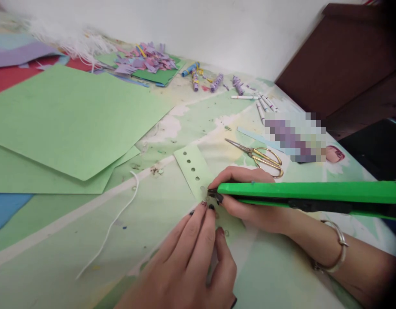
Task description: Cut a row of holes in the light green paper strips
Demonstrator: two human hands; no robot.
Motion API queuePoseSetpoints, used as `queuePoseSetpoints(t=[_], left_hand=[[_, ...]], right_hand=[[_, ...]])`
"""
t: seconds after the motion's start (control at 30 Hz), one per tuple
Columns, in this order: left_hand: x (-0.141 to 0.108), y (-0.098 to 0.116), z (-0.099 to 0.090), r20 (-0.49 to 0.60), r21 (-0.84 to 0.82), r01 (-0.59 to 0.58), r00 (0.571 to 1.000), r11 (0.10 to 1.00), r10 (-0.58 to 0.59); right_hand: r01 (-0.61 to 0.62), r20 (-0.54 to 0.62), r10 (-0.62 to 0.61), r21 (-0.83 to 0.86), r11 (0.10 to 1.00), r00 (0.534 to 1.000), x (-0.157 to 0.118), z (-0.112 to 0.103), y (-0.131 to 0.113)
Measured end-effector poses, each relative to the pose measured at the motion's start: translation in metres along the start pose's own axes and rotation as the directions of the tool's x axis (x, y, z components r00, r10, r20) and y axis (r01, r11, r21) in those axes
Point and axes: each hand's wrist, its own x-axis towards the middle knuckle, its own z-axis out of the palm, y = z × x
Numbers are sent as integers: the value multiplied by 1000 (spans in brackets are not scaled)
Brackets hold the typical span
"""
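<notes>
A light green paper strip (193, 165) with a row of round holes lies slantwise near the middle, its lower part partly hidden by the hands. My left hand (188, 253) comes from the bottom, its fingers close together and their tips on the strip, the thumb bent beside them. My right hand (249, 206) is closed around the dark front end of a long bright green tool (301, 192), index finger above and thumb below. The tool's tip meets the strip just ahead of my left fingertips. It runs off to the right edge.
Gold-handled scissors (257, 155) lie beyond my right hand. Large green sheets (75, 120) cover the left, with a white string (112, 223) nearer. Farther back are paper scraps (149, 58), rolled purple papers (216, 82) and white markers (265, 103). A blurred patch (293, 137) is at right.
</notes>
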Motion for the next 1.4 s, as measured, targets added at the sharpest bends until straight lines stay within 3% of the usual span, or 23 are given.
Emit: queuePoseSetpoints(t=[0.4,0.73,1.03,1.4], left_hand=[[2,0,1,-1,9,-4,1000,1000,4],[12,-8,-8,-46,-110,51,997,993,-56],[9,-9,-13,56,-122,64,997,990,-57],[17,-8,-13,21,-163,92,996,982,-90]], right_hand=[[38,-19,-39,-21,999,999,2,1,6],[23,-2,-23,-4,1000,1000,2,1,3],[35,14,-35,-1,999,999,3,2,6],[67,26,-67,2,998,997,3,0,6]])
